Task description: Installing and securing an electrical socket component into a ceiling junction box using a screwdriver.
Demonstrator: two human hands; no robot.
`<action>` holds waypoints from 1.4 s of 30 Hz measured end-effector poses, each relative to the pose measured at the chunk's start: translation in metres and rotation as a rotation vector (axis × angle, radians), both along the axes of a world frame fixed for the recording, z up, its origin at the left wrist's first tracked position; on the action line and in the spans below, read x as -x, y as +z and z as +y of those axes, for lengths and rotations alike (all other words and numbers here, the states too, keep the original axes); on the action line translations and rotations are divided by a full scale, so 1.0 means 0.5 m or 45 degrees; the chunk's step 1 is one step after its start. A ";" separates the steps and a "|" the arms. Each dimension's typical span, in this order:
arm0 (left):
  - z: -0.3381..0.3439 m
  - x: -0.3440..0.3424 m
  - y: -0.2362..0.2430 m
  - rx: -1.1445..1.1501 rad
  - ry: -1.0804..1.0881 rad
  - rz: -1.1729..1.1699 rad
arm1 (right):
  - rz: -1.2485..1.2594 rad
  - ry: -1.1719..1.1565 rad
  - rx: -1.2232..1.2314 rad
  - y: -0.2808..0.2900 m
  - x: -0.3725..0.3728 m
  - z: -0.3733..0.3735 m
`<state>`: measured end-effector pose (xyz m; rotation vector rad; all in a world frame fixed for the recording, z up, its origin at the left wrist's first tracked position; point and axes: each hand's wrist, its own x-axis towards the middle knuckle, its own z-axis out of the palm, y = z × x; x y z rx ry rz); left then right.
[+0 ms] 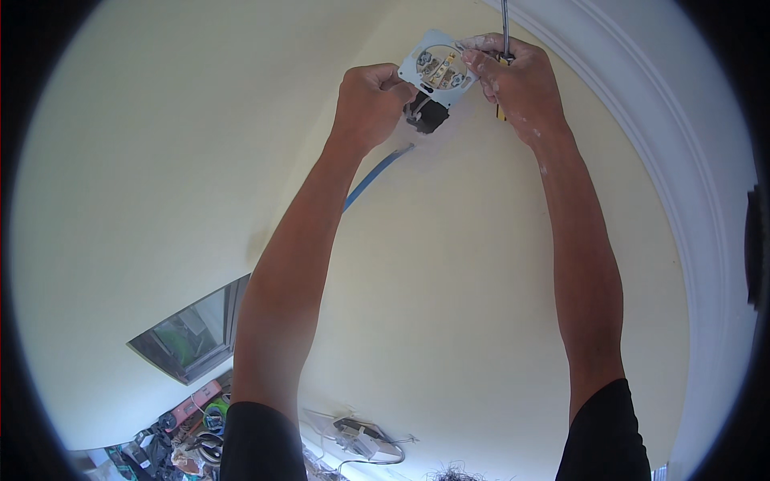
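High up at the wall, a wall socket insert (440, 70) with a square pale mounting frame and brass contacts showing in its round middle is held between both hands. My left hand (370, 103) is closed on the frame's left edge. At the opposite edge, my right hand (525, 90) pinches the frame with thumb and fingers, and white dust covers its skin. That same hand also keeps a screwdriver (505, 28), its shaft pointing up and its yellow-and-black handle partly hidden by the fingers. Just below the insert, a dark wall box opening (429, 115) shows wires inside.
A blue conduit (375, 174) runs from the wall near the opening down behind my left forearm. White moulding (642, 136) curves along the right. Lower left are a window (188, 333) and a pile of tools (188, 437). A grey device with cables (365, 439) sits low on the wall.
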<state>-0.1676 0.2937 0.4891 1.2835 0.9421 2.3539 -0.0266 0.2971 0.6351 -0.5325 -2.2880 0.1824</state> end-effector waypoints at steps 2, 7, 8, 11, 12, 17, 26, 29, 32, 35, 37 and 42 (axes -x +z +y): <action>0.009 0.004 -0.003 -0.062 0.020 0.037 | -0.007 0.000 0.077 0.002 -0.002 0.003; 0.027 0.007 -0.006 -0.142 0.010 0.063 | -0.008 0.037 0.095 0.001 -0.004 -0.002; 0.027 0.005 -0.007 -0.151 0.019 0.057 | 0.002 0.039 0.114 0.001 -0.003 -0.002; 0.025 0.008 -0.010 -0.129 0.019 0.056 | -0.053 0.092 0.122 0.001 -0.005 0.003; 0.023 0.009 -0.011 -0.099 0.008 0.063 | -0.053 0.092 0.124 -0.001 -0.004 0.002; 0.023 0.013 -0.013 -0.203 -0.005 0.000 | -0.067 0.063 0.103 -0.006 -0.008 -0.006; 0.021 0.014 -0.017 -0.175 -0.047 -0.046 | -0.041 -0.006 0.121 -0.015 0.001 -0.013; -0.003 0.014 -0.008 -0.121 -0.060 -0.018 | -0.065 -0.043 0.027 -0.007 -0.006 0.000; -0.020 0.050 -0.013 -0.233 -0.287 0.021 | -0.172 -0.081 -0.077 0.004 -0.006 0.004; -0.030 0.061 -0.012 -0.307 -0.415 0.086 | -0.186 -0.072 -0.205 -0.007 0.007 0.001; -0.041 0.054 -0.005 -0.264 -0.328 0.191 | -0.181 -0.071 -0.119 -0.003 0.010 -0.006; -0.042 0.021 -0.004 -0.226 -0.138 0.263 | -0.170 -0.098 -0.054 -0.007 0.013 -0.016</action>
